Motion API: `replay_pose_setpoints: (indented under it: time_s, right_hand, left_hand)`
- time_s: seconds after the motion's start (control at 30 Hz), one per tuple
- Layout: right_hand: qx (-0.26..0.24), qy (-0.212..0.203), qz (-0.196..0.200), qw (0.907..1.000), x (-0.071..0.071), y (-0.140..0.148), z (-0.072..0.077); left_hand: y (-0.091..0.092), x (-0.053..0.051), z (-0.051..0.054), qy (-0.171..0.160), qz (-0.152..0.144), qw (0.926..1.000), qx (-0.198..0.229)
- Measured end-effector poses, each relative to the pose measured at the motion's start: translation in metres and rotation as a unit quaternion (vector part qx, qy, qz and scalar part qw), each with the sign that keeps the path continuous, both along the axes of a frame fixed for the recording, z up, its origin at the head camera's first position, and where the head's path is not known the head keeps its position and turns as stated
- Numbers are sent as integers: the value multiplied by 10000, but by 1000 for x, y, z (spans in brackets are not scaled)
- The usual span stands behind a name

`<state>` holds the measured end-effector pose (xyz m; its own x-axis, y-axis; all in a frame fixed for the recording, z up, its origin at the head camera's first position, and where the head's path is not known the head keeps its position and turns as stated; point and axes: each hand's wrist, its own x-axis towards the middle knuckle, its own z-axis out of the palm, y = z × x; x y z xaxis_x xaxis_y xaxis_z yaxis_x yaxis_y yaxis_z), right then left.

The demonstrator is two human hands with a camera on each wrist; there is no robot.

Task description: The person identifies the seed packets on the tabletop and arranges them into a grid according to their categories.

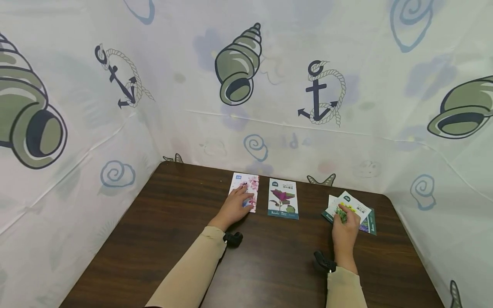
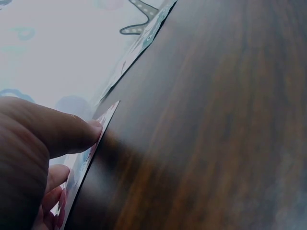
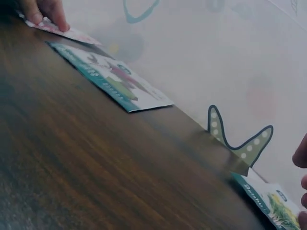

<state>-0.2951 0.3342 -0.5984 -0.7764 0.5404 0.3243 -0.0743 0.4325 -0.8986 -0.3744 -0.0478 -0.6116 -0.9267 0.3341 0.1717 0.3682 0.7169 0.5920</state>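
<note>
My left hand [image 1: 236,206] lies with spread fingers on a packet with pink blossoms [image 1: 252,183], at the far edge of the table. In the left wrist view the thumb [image 2: 72,129] touches that packet near its edge. My right hand [image 1: 345,229] is over a small overlapping pile of packets at the right, its fingers at the top one, a packet with yellow flowers [image 1: 359,208]. Part of a packet with purple flowers [image 1: 369,223] shows beneath. Between the hands lies a seed packet with a magenta flower [image 1: 283,199], touched by neither.
The dark wooden table [image 1: 173,239] meets a white cloth wall [image 1: 185,137] printed with shells and anchors, behind and at both sides. Black wrist straps [image 1: 233,239] sit on both forearms.
</note>
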Motion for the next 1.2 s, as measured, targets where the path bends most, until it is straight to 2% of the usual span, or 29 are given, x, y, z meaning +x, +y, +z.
replay_pose_setpoints:
  time_s: [0.13, 0.23, 0.33, 0.4, 0.57, 0.7, 0.93, 1.1, 1.2]
  right_hand:
    - [159, -197, -119, 9996, 0, 1, -2]
    - [282, -833, -85, 9961, 0, 2, -2]
    - [443, -1561, 45, 9867, 0, 4, 0]
    - [603, -1778, 122, 9821, 0, 6, 1]
    - [1335, -1875, 221, 9729, 4, 6, 2]
    - [1620, -1958, 203, 9670, 7, 6, 0]
    - [1806, -2268, -25, 9570, 10, 5, -1]
    - [1633, -2578, -606, 9504, 13, 8, 3]
    - [1421, -2584, -856, 9517, 15, 11, 6]
  left_hand:
    - [0, 2, 4, 77, -2, 9999, -104]
    - [0, 4, 8, 128, -10, 9997, -192]
    - [1, 5, 10, 158, -24, 9996, -215]
    - [1, 5, 10, 162, -40, 9996, -212]
    - [3, 7, 12, 166, -50, 9997, -179]
    - [3, 8, 11, 184, -39, 9996, -197]
    - [2, 7, 8, 186, -29, 9995, -246]
    - [0, 7, 9, 222, -42, 9996, -183]
    - [-1, 7, 10, 187, -41, 9997, -146]
